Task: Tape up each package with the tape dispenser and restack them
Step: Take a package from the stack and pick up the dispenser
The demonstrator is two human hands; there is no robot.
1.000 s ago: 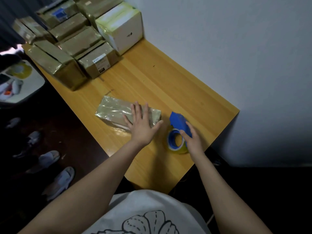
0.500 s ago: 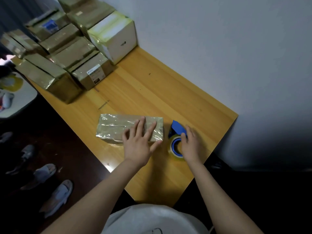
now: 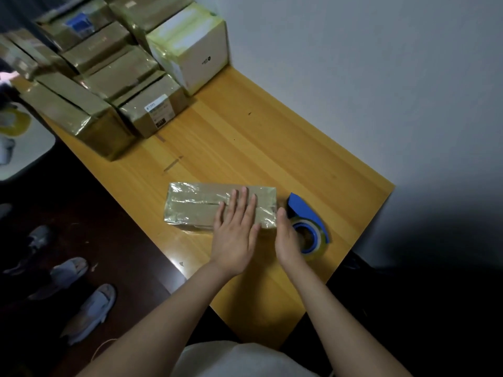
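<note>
Head-cam view, looking down on a wooden table [image 3: 258,137] set against a pale wall [image 3: 353,63]. Near the middle of the view, slightly toward 7 o'clock, lay one long flat package [image 3: 196,205], brown cardboard under shiny clear tape, its long side running approx. 9 to 3 o'clock. The left hand [image 3: 235,235] rested palm down on the package's right half, fingers straight and together, pointing toward 12, gripping nothing. The right hand [image 3: 288,238] stood on edge just beside the package's 3 o'clock end, fingers straight, not curled round anything; whether it touched the box end can't be told. Directly behind that hand, at the package's 3 o'clock, sat the blue tape dispenser [image 3: 307,213] w/ a clear tape roll, partly hidden by the hand, lying on the table and not held. At 10–11 o'clock of the view, well apart from the hands, a stack of taped brown packages [image 3: 109,77] filled the far table end, w/ a white box [image 3: 190,47] at the stack's 3 o'clock side, against the wall. At 8 o'clock, on the dark floor, grey slippers [image 3: 89,308]. At 6 o'clock, the person's white shirt [image 3: 239,360].
</note>
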